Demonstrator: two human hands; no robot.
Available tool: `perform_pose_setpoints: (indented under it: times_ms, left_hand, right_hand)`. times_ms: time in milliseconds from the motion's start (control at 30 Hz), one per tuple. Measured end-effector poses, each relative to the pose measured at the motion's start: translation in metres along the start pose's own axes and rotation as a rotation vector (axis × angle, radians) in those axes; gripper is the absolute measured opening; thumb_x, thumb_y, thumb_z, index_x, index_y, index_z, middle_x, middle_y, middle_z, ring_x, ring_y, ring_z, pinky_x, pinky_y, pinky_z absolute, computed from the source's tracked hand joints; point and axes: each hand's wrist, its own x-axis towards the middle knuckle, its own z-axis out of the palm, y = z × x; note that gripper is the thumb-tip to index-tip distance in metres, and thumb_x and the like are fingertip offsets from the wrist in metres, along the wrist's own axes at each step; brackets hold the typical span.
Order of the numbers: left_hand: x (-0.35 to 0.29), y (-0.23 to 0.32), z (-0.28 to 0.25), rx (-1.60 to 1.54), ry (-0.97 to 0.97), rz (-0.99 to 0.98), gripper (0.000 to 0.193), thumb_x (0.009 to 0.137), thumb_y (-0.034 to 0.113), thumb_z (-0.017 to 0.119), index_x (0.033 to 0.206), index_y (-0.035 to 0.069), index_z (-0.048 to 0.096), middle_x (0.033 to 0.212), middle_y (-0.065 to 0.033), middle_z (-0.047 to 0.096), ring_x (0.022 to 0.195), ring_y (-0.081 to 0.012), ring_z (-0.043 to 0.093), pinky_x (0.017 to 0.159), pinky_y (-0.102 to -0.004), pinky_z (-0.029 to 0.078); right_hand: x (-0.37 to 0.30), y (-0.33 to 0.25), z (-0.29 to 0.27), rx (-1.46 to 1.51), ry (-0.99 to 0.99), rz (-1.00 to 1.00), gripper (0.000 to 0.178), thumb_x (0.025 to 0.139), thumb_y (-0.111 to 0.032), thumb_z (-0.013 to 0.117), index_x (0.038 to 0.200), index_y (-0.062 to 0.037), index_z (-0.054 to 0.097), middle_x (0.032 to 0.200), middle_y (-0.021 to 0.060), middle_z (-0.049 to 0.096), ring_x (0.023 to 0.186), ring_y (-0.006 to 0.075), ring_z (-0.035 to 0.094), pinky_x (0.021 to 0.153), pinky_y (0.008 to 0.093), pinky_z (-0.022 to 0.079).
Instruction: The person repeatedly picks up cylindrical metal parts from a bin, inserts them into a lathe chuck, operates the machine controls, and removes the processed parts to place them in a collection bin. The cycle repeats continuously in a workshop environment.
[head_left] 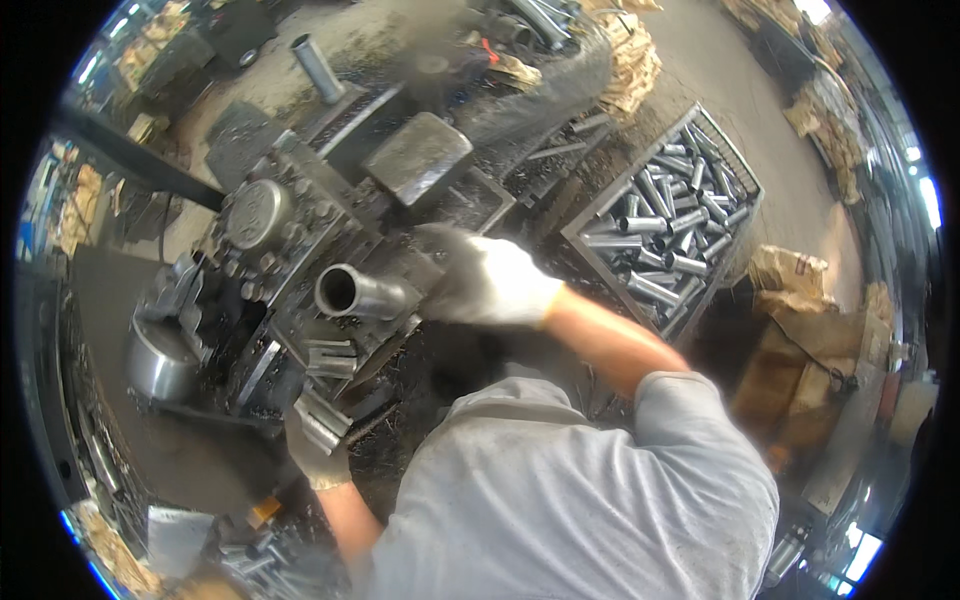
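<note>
- Slotted metal piece (323,420), silver and bright along its ridges, sits in our left hand (318,455), just off the machine's lower edge.
- Our left grip is closed around this piece, the pale glove wrapping its left and lower sides.
- Just above it, near the same edge of the machine (315,262), we see a second silvery grooved piece (332,359).
- Beyond that, a thick-walled tube (362,294) rises from the machine, its round mouth facing us.
- Our right hand (497,283), in a white glove, reaches over the machine's right edge, beside the tube; blur hides the fingers, so we cannot tell whether that grip is grasping anything.
- Toward the machine's upper left corner we have a round metal cap (259,214); toward its upper right corner, a worn metal block (419,157).
- Well apart to the right, a crate (603,274) holds many loose shiny tubes (680,205), heaped up to its edges.
</note>
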Motion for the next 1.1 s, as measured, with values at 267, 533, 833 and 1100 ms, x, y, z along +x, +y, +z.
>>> perform_pose_setpoints:
  times_ms: [267,533,833,1100]
  left_hand:
    - [-0.008,0.009,0.007,-0.311,-0.226,-0.273,0.054,0.11,0.049,0.058,0.145,0.008,0.056,0.124,-0.0103,0.072,0.105,-0.0274,0.074,0.092,-0.0437,0.062]
    - [0.036,0.03,-0.05,-0.146,-0.009,-0.013,0.044,0.105,0.046,0.065,0.12,0.004,0.068,0.093,-0.0107,0.074,0.085,-0.0262,0.077,0.076,-0.0401,0.065]
    - [0.07,0.052,-0.037,-0.405,0.0,0.064,0.043,0.109,0.048,0.058,0.127,0.009,0.064,0.119,-0.0115,0.07,0.112,-0.0276,0.068,0.103,-0.0421,0.055]
    - [0.11,0.064,-0.028,0.258,-0.271,0.035,0.063,0.109,0.05,0.052,0.149,0.001,0.055,0.144,-0.0184,0.065,0.128,-0.0273,0.065,0.109,-0.0386,0.053]
  right_hand:
    - [0.06,-0.111,0.083,-0.167,-0.307,-0.2,0.065,0.075,-0.036,0.089,0.133,-0.014,0.071,0.13,0.0187,0.073,0.113,0.0385,0.073,0.096,0.0516,0.059]
    - [0.051,-0.099,0.219,-0.424,-0.373,-0.235,0.055,0.09,-0.03,0.074,0.139,-0.0082,0.061,0.112,0.0254,0.076,0.096,0.045,0.076,0.079,0.0531,0.062]
    - [0.109,-0.161,0.184,0.083,-0.683,0.215,0.063,0.085,-0.04,0.086,0.131,-0.0001,0.069,0.11,0.014,0.078,0.095,0.0207,0.074,0.089,0.0355,0.059]
    - [0.129,-0.221,0.137,0.496,-0.699,0.087,0.077,0.071,-0.025,0.094,0.136,0.0002,0.063,0.118,0.0121,0.075,0.105,0.0186,0.072,0.097,0.0373,0.059]
